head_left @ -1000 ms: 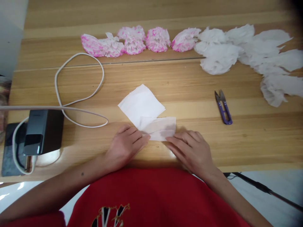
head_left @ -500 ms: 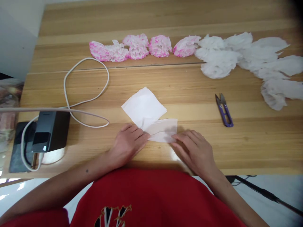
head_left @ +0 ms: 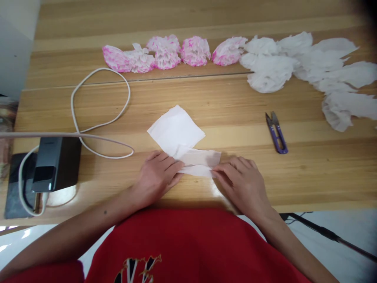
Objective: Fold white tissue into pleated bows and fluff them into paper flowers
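Observation:
A thin white tissue sheet (head_left: 203, 158) lies near the table's front edge with a fold running across its lower part. My left hand (head_left: 160, 169) pinches the left end of that fold, fingers closed. At the right end, my right hand (head_left: 243, 177) grips the sheet between thumb and forefinger. Just behind, a diamond-turned stack of white tissue squares (head_left: 176, 127) rests flat, its lower corner overlapped by the folded sheet. Purple-handled thread snips (head_left: 277, 133) lie to the right of my right hand, blades pointing away from me.
Pink-edged tissue flowers (head_left: 196, 51) line the back of the table, with white tissue flowers (head_left: 269, 72) to their right. On the left are a dark power bank-like box (head_left: 57, 165), a looped white cable (head_left: 128, 88) and a dark flat device (head_left: 19, 184).
The fold across the sheet's lower part stands out more, with its front strip raised between my fingers. Both hands stay at the sheet's ends. The whole view has shifted slightly.

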Action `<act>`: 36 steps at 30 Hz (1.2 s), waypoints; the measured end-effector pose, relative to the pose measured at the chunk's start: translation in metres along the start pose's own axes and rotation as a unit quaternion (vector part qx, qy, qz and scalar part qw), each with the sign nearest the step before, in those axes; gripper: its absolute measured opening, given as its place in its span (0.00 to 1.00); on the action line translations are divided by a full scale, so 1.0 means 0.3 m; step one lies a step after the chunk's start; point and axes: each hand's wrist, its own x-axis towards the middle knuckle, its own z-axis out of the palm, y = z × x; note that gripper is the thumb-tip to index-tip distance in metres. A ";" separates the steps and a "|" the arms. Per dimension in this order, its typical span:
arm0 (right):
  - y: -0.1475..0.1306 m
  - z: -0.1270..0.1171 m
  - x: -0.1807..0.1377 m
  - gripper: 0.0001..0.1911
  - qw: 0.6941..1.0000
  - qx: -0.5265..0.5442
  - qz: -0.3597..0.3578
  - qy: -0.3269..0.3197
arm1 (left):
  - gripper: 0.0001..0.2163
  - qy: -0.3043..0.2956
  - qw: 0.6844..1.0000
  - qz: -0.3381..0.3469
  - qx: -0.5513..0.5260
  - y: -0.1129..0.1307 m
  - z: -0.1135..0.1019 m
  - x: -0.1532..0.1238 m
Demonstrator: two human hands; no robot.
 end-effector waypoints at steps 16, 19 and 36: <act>-0.020 -0.031 -0.033 0.06 0.999 0.010 -0.036 0.004 | 0.09 0.022 1.000 0.002 0.016 -0.006 0.005 -0.008; -0.016 -0.011 -0.032 0.07 0.999 0.002 -0.033 -0.010 | 0.08 0.022 0.999 0.012 0.026 -0.011 0.003 -0.012; -0.014 -0.023 -0.039 0.09 0.995 0.038 -0.072 -0.060 | 0.05 -0.009 0.997 0.048 -0.052 0.016 -0.056 -0.058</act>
